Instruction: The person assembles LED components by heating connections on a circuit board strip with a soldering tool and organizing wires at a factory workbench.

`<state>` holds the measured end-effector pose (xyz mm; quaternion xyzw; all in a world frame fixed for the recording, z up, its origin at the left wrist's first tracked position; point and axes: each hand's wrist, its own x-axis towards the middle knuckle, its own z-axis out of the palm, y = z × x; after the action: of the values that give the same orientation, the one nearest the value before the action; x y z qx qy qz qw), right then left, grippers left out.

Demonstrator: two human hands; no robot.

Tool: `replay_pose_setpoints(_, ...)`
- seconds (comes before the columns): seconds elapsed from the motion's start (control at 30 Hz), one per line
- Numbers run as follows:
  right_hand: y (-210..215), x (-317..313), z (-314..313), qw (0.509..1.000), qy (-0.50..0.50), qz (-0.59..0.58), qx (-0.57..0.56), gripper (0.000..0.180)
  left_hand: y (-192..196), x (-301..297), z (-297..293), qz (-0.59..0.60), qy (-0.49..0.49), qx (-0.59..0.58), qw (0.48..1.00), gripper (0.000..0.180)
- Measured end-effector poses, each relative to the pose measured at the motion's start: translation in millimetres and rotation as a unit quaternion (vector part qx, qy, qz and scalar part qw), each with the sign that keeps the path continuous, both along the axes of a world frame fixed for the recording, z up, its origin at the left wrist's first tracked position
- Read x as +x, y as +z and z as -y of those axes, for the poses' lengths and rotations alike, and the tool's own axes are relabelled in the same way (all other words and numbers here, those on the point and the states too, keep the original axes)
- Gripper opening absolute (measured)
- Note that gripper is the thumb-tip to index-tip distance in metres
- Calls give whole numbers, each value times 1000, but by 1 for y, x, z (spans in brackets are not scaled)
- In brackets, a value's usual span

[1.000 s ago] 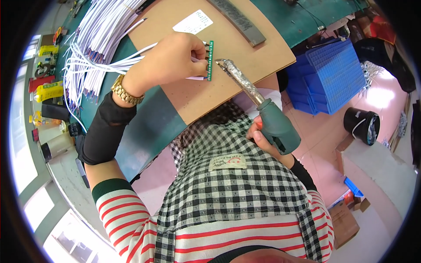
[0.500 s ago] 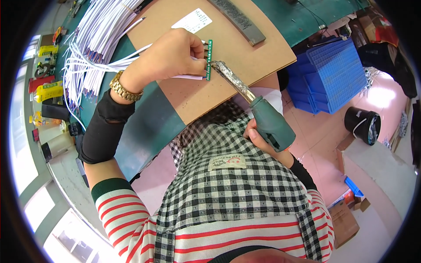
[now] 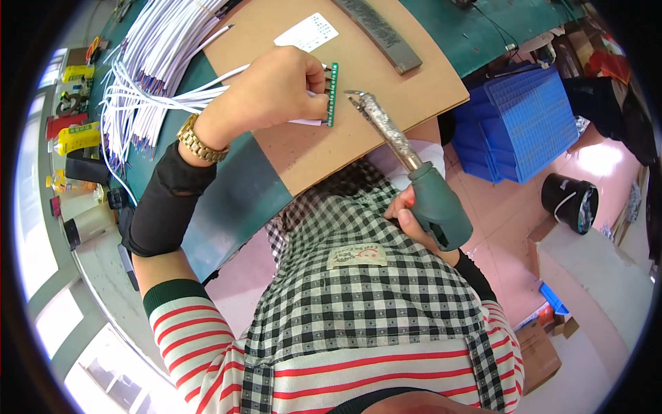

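Above the brown board (image 3: 296, 162), my left hand (image 3: 279, 86) is closed round white cables (image 3: 231, 74). A narrow green circuit board (image 3: 333, 95) stands at its fingertips, with wire ends meeting its left edge. Whether the fingers also pinch the circuit board is hidden. My right hand (image 3: 415, 219) grips the green handle of a soldering iron (image 3: 441, 207), held in front of the apron. Its metal barrel points up and left, and the tip is a short way right of the circuit board, apart from it.
A large bundle of white cables (image 3: 162, 52) lies at the far left of the green table (image 3: 227, 193). On the brown board are a white label sheet (image 3: 307, 32) and a dark flat bar (image 3: 379, 31). Blue crates (image 3: 517, 124) and a black bucket (image 3: 569, 201) stand at right.
The soldering iron has drawn back to the right, its tip leaving the circuit board's edge. My left hand, cables and circuit board have shifted slightly right in view.
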<state>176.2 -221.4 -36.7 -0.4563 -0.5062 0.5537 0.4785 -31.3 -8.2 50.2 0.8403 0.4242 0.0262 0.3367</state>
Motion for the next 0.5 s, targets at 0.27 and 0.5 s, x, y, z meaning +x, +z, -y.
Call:
replay_pose_setpoints(0.27, -5, 0, 1, 992, -10, -122, 28, 37, 2, 2, 1, -9, 5, -1, 1000, 18)
replay_pose_setpoints(0.5, -5, 3, 3, 992, -5, -119, 30, 38, 1, 2, 0, -12, -1, 6, 1000, 17)
